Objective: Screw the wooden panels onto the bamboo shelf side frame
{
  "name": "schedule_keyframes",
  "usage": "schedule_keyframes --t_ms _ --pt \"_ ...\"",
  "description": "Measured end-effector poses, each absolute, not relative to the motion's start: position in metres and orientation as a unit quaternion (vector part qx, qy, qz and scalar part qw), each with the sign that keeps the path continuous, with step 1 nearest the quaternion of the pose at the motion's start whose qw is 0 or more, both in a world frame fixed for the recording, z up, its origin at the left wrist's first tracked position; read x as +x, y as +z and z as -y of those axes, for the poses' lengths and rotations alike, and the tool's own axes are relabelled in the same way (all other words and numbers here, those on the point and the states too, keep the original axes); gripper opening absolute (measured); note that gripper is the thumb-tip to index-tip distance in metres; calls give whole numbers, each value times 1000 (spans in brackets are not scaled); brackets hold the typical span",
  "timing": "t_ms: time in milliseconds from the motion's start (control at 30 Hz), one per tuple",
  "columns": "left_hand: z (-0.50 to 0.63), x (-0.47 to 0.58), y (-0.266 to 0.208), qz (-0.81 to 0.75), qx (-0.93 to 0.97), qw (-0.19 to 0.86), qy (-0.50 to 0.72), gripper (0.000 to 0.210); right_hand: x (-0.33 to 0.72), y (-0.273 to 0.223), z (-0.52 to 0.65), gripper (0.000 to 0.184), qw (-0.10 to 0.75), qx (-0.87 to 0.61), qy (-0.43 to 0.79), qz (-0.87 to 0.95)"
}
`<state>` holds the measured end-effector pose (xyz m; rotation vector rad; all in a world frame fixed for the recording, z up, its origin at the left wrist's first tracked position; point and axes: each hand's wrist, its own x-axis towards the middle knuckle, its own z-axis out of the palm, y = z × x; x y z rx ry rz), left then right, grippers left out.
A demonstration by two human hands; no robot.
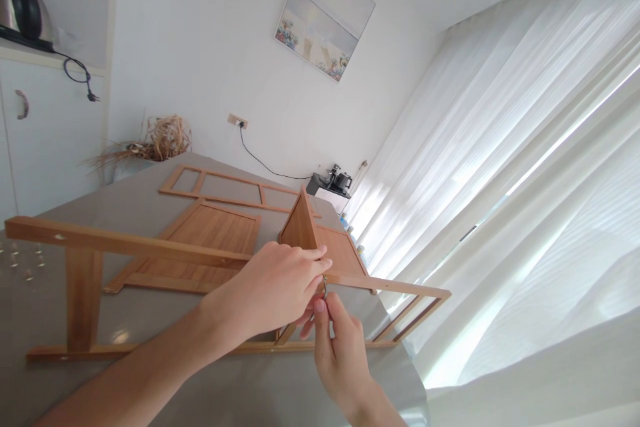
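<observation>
A wooden frame (150,245) with long rails and crosspieces stands on edge on the grey table, a wooden panel (300,221) joined near its middle. My left hand (277,280) is closed over the upper rail beside that panel, its fingers bent around the wood; part of its grip is hidden. Just below and to the right, my right hand (340,347) pinches a thin bent metal hex key (325,287) between thumb and forefinger. The key's upper end meets the rail next to my left fingertips.
Behind lie a slatted wooden panel (215,233), another panel (340,250) and a flat open frame (227,188). Several small metal pieces (29,273) rest at the table's left. Dried plants (167,138) are at the far corner; white curtains (500,180) hang on the right.
</observation>
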<state>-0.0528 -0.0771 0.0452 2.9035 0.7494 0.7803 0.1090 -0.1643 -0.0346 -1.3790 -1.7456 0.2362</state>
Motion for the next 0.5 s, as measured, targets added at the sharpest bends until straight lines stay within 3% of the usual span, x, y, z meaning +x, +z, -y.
schedule_keyframes --t_ms 200,367,500 --pt "76 -53 44 -239 934 4 264 36 124 -22 173 21 331 -516 -115 782" --pt "76 -52 45 -238 935 0 265 39 140 -4 167 24 236 -519 -186 800" --pt "77 -51 45 -234 937 -10 260 39 145 1 163 26 210 -508 -233 802"
